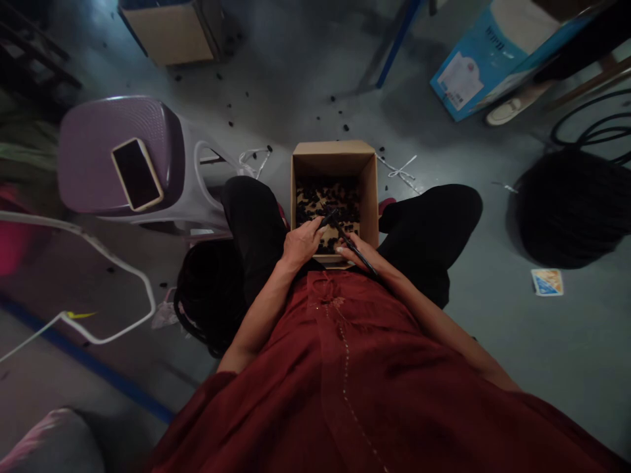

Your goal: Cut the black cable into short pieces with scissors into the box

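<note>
An open cardboard box (369,190) stands between my knees, with several small black pieces (315,197) scattered over its bottom. At the box's near left side, my left hand (302,243) is closed around a short dark piece (328,218) that points up and to the right. My right hand (363,248) is closed on a long, thin black strip (355,251). One end of that strip comes close to the left hand's piece over the box; the other runs back above my right wrist. Whether the two dark things touch, I cannot tell.
To the left, a purple-topped stool (89,151) carries a phone (138,174). A black coiled bundle (210,295) lies beside my left leg, and a larger black bundle (576,207) is at right. A blue carton (473,62) stands near another person's shoe (505,112).
</note>
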A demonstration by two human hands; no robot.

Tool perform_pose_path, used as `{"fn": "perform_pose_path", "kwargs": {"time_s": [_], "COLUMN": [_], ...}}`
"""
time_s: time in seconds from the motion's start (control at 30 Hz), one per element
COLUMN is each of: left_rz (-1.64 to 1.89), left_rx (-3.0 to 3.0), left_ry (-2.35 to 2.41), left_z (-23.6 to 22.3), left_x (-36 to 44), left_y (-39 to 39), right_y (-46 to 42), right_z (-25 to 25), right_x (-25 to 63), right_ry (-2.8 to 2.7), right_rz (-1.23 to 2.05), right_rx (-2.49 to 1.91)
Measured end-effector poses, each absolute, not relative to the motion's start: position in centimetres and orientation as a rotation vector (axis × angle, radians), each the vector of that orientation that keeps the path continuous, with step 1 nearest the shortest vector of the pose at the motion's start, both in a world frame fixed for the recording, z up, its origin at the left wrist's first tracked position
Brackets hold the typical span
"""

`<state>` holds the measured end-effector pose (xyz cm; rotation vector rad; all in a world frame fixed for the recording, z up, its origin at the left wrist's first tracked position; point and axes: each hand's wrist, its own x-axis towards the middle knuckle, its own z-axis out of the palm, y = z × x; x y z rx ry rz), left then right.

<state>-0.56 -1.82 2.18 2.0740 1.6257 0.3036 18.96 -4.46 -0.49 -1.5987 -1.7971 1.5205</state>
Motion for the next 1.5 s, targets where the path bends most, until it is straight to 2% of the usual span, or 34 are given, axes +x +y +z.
{"fn": "perform_pose_path", "kwargs": {"time_s": [1.07,1.33,1.5], "left_rz": [0.132,0.301,0.374], "left_rx": [2.135,2.036,1.680], "left_ry": [1.602,1.545,1.392], "left_z": [2.0,1.0,-0.3], "left_x": [0.1,-0.1,-1.0], "left_y": [-1.8,-1.6,-0.4], "right_y": [-4.7,-4.7,-4.8], "right_z": [-2.0,-2.4,-2.7], "right_x": [19.0,19.0,19.1], "right_ry": [-2.010,-2.006,-2.015], "right_rz": [1.215,1.183,1.153], "right_rx": [-1.759,-1.760,-1.757]}}
